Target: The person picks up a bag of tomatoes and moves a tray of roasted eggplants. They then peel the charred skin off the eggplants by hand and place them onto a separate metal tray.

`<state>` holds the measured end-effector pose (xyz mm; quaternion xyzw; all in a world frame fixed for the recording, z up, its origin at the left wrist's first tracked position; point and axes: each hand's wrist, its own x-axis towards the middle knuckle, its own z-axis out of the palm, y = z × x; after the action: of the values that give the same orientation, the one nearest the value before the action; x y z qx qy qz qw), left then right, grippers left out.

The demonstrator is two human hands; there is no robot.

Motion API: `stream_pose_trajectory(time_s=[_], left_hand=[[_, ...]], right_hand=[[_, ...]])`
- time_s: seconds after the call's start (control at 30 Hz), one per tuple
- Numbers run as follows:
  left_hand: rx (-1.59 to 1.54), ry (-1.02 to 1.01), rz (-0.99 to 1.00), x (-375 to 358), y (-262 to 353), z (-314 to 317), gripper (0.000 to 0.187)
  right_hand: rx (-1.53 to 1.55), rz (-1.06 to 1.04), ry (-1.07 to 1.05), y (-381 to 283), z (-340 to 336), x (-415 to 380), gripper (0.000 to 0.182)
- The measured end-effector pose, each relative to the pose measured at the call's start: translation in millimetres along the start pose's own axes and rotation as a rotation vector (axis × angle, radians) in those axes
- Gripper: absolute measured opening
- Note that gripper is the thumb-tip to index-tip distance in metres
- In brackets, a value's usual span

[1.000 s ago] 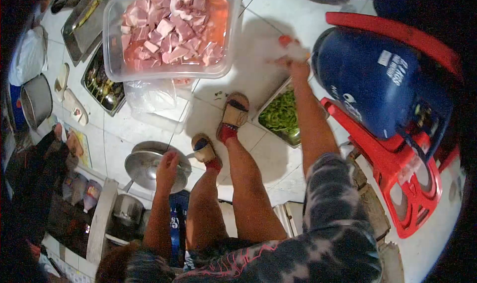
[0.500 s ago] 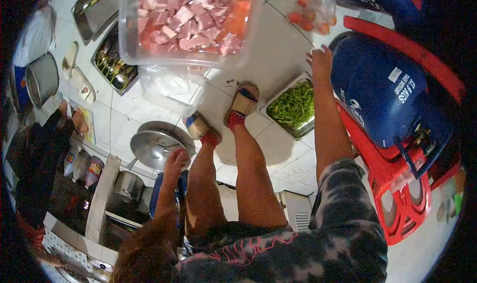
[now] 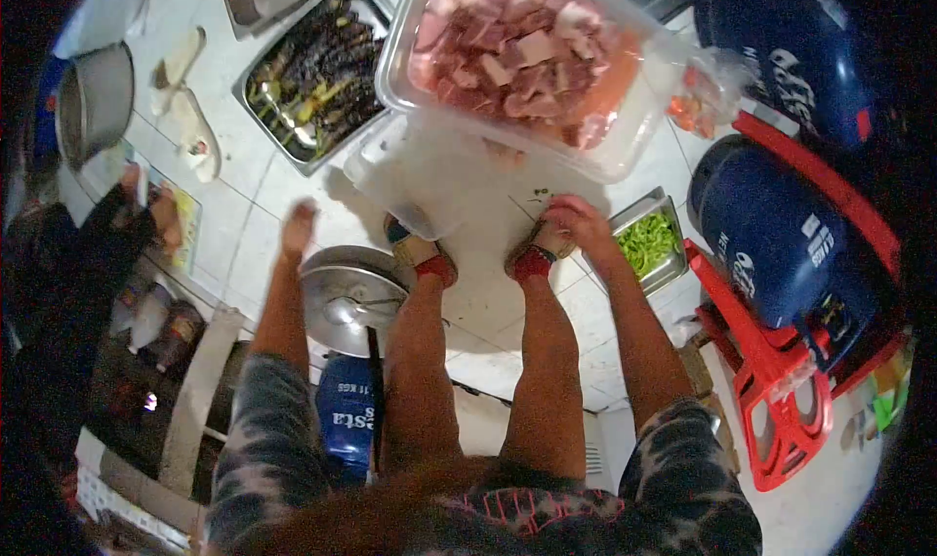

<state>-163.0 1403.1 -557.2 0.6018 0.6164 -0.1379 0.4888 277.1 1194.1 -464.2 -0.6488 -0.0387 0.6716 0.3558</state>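
While both hands hang apart above the white-tiled floor (image 3: 488, 297): neither shows anything in its grasp.
Left hand (image 3: 299, 226): just beyond the rim of the metal pan (image 3: 332, 333), blurred; I cannot tell how far its fingers spread.
Right hand (image 3: 576, 222): fingers loosely parted, overlapping the right slipper (image 3: 549, 244) in this view, near the chopped greens (image 3: 647, 248) in their steel tray.
Tub of raw meat (image 3: 388, 78): ahead of both feet, between the dark vegetables (image 3: 322, 73) and the bag of red produce (image 3: 698, 102); neither hand touches it, and what bears its weight is hidden.
Spill risk: what looks like reddish liquid lies at the meat's right side, so a knock or an uneven lift could slop it over the rim.
Grip risk: the plastic walls might be slick if wet, and a full tub held by one edge could bend or twist.
Footing risk: the left slipper (image 3: 420, 250) lies close to the pan, so a careless step could kick it or catch its handle.
Greens risk: their tray seems uncovered, so drips from hands wet with meat juice could foul them.
Right side: blue gas cylinders (image 3: 776, 239) and a red plastic chair (image 3: 771, 380) crowd that arm; a wide swing could bump them.
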Motion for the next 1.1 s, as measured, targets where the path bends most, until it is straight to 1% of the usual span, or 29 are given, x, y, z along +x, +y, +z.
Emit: stream_pose_trajectory(time_s=[0.03, 0.07, 0.1, 0.13, 0.2, 0.27, 0.3, 0.37, 0.4, 0.47, 0.5, 0.6, 0.67, 0.7, 0.73, 0.77, 0.8, 0.87, 0.9, 0.97, 1.0, 1.07, 1.1], left_hand=[[0.086, 0.120, 0.146, 36, -34, -6, 0.019], [-0.064, 0.222, 0.067, 74, -60, -13, 0.020], [-0.222, 0.334, 0.004, 112, -83, -20, 0.023], [-0.371, 0.300, -0.255, 92, -11, -32, 0.026], [-0.673, 0.413, -0.400, 113, 12, -33, 0.028], [-0.829, 0.332, -0.390, 122, 22, -39, 0.029], [-0.847, 0.321, -0.391, 128, 14, -39, 0.029], [-0.888, 0.299, -0.391, 134, 3, -38, 0.028], [-0.886, 0.204, -0.355, 132, 3, -39, 0.031], [-0.876, 0.018, -0.276, 121, 6, -42, 0.042], [-0.971, 0.099, -0.291, 128, -11, -35, 0.035], [-0.885, -0.136, -0.209, 129, -18, -28, 0.036], [-1.004, 0.229, -0.293, 96, 26, -14, 0.036], [-1.040, 0.163, -0.226, 96, 17, -10, 0.034], [-1.071, 0.099, -0.155, 96, 8, -5, 0.032], [-1.149, 0.061, -0.138, 95, -1, 0, 0.024], [-1.088, 0.083, -0.273, 96, -11, 1, 0.016], [-0.939, 0.117, -0.279, 103, -36, 6, 0.015], [-0.978, 0.154, -0.246, 102, -36, 5, 0.014], [-1.062, 0.222, -0.174, 92, -24, 7, 0.012], [-1.185, 0.361, -0.272, 79, 7, 3, 0.010], [-1.061, 0.439, -0.220, 66, 22, -2, 0.012], [-1.053, 0.460, -0.187, 65, 28, -7, 0.013]], right_hand=[[-0.042, 0.064, -0.093, 3, 24, 17, 0.029], [-0.080, 0.135, -0.186, 6, 50, 35, 0.030], [-0.156, 0.162, -0.250, 0, 75, 49, 0.027], [-0.226, 0.190, -0.319, -7, 100, 64, 0.025], [-0.348, 0.109, -0.328, -2, 139, 99, 0.027], [-0.337, 0.041, -0.296, 6, 165, 124, 0.028], [-0.330, 0.002, -0.274, 8, 175, 131, 0.029], [-0.217, -0.053, -0.289, 8, 188, 138, 0.032], [-0.163, -0.081, -0.298, 6, 192, 140, 0.033], [-0.104, 0.040, -0.332, -3, 199, 135, 0.035], [-0.073, 0.103, -0.350, -5, 203, 130, 0.036], [-0.100, 0.245, -0.501, -2, 208, 104, 0.038], [-0.103, 0.363, -0.533, 5, 209, 84, 0.037], [-0.103, 0.423, -0.547, 9, 207, 74, 0.037], [-0.144, 0.419, -0.492, 14, 203, 67, 0.036], [-0.182, 0.411, -0.439, 19, 197, 62, 0.035], [-0.215, 0.401, -0.389, 25, 191, 58, 0.034], [-0.109, 0.414, -0.280, 44, 172, 53, 0.031], [-0.054, 0.419, -0.225, 52, 163, 52, 0.030], [-0.077, 0.408, -0.169, 60, 150, 50, 0.034], [-0.094, 0.396, -0.137, 62, 144, 50, 0.037], [-0.075, 0.403, -0.047, 65, 137, 46, 0.030], [-0.089, 0.392, 0.001, 58, 130, 47, 0.028]])
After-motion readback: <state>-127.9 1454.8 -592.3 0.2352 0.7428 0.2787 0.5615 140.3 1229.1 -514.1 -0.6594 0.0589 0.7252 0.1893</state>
